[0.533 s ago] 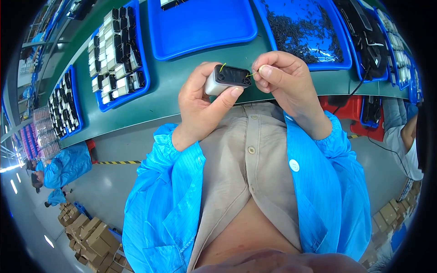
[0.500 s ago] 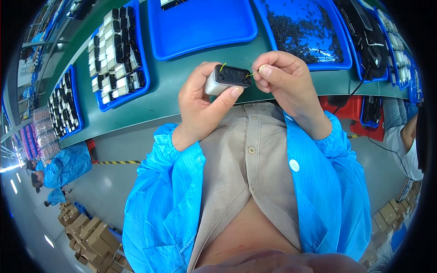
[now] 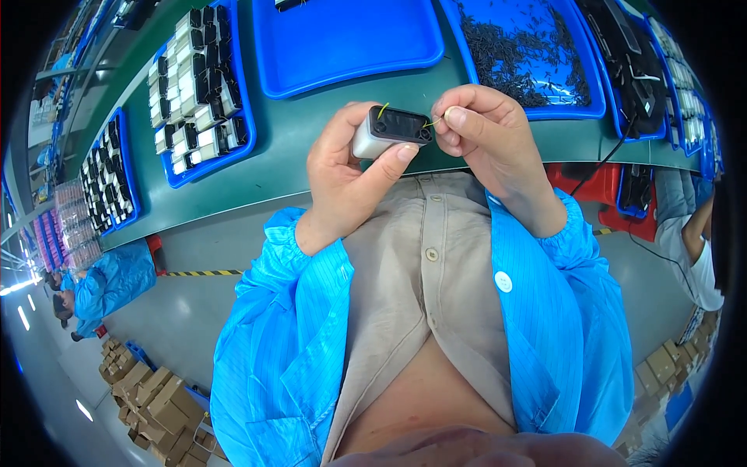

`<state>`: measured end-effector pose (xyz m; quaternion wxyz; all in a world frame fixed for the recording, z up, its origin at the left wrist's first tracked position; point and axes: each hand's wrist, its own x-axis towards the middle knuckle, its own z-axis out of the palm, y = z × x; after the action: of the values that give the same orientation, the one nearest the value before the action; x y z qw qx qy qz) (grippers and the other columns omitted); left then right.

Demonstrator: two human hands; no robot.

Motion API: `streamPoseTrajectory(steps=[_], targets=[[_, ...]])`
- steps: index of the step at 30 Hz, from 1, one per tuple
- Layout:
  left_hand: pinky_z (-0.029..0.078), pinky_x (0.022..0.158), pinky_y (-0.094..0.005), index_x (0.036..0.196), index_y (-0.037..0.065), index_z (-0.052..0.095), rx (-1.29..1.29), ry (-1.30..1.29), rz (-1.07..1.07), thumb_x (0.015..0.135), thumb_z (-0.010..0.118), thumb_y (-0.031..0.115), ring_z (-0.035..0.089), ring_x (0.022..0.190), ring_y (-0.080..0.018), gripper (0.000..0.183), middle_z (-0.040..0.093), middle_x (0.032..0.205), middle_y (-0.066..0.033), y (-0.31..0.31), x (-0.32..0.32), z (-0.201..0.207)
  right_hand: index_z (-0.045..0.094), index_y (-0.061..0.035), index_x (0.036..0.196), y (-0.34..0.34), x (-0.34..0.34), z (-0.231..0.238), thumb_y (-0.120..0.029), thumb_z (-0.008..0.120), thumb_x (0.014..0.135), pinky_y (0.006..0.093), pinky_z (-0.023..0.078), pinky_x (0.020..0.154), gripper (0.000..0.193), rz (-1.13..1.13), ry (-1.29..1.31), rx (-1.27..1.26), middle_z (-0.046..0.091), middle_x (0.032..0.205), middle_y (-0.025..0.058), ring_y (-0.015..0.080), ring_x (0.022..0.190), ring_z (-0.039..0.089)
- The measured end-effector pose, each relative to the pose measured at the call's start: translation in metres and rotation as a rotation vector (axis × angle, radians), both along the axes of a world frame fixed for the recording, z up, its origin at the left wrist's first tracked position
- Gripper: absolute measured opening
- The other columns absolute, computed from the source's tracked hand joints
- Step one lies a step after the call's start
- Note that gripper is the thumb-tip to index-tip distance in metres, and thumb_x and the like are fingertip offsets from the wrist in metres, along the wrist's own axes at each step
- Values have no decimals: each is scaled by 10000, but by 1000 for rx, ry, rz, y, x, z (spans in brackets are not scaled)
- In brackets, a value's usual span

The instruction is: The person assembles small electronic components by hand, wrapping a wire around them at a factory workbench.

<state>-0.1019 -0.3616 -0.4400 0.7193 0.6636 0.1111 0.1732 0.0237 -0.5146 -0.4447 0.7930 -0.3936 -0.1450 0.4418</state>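
Observation:
My left hand (image 3: 348, 167) is closed around a small white case with a black end face (image 3: 394, 129), held above the table's front edge. Two round fittings sit at the ends of that face. From each one a short yellow-green wire comes out. Thumb and forefinger of my right hand (image 3: 486, 128) pinch the tip of the right-hand wire (image 3: 431, 123), close to the case. The left-hand wire (image 3: 383, 111) stands up free.
A blue tray (image 3: 350, 47) lies ahead, and another tray (image 3: 599, 70) holds many small black pieces. Rows of white-and-black cases fill a tray (image 3: 247, 117) on the left. A black device with a cable (image 3: 634, 70) stands at right. Co-workers appear at both sides.
The case has tilted slightly in my left hand, so more of its white side shows. My right hand keeps its pinch on the wire, nearly still.

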Motion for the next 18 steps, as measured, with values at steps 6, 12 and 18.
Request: streamPoseTrajectory(steps=[6,12,18], targets=[[506,803,-261,1123,-12,562,3,0,0,818,714,12,604,945,-129,342,615,1048,-73,1,1,-2,650,16,1020,1,0,1,-106,648,895,210,467,662,175,-5,5,2,654,883,78,93,731,552],[507,803,-261,1125,-17,560,7,8,0,822,713,15,603,948,-131,341,613,1054,-76,1,1,-3,650,17,1021,1,-1,0,-105,647,896,209,465,657,174,-8,10,2,654,883,78,92,727,550],[507,800,-259,1136,-17,558,2,20,6,824,715,20,603,942,-128,351,612,1045,-72,1,1,-3,652,12,1018,2,-2,-1,-108,651,894,210,461,657,173,-1,9,-1,653,883,75,90,724,548]])
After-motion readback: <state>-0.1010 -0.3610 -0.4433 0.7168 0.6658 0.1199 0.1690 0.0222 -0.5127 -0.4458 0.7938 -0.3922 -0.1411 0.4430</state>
